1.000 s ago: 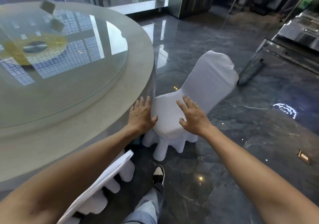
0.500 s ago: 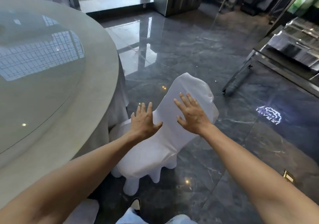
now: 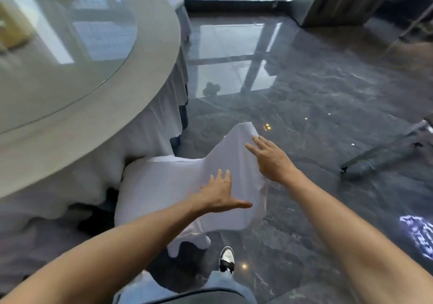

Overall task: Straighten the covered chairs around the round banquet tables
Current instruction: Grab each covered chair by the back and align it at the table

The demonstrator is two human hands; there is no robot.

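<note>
A chair in a white cover point(image 3: 168, 186) stands at the edge of the round banquet table point(image 3: 145, 88), its seat tucked against the draped cloth and its backrest pointing away to the right. My left hand point(image 3: 220, 196) is spread flat over the lower part of the backrest. My right hand point(image 3: 271, 160) hovers with fingers apart at the upper right side of the backrest. Neither hand grips the cover. The picture is blurred by motion.
The table carries a large glass turntable point(image 3: 70, 46). Dark polished marble floor point(image 3: 316, 121) spreads to the right. A metal-framed stand point(image 3: 379, 156) sits at right. My foot in a black-and-white shoe point(image 3: 226, 259) stands just below the chair. Windows line the far wall.
I have stepped around the table, so the chair now lies closer and lower in view. Both hands came off the seat and now reach over the backrest.
</note>
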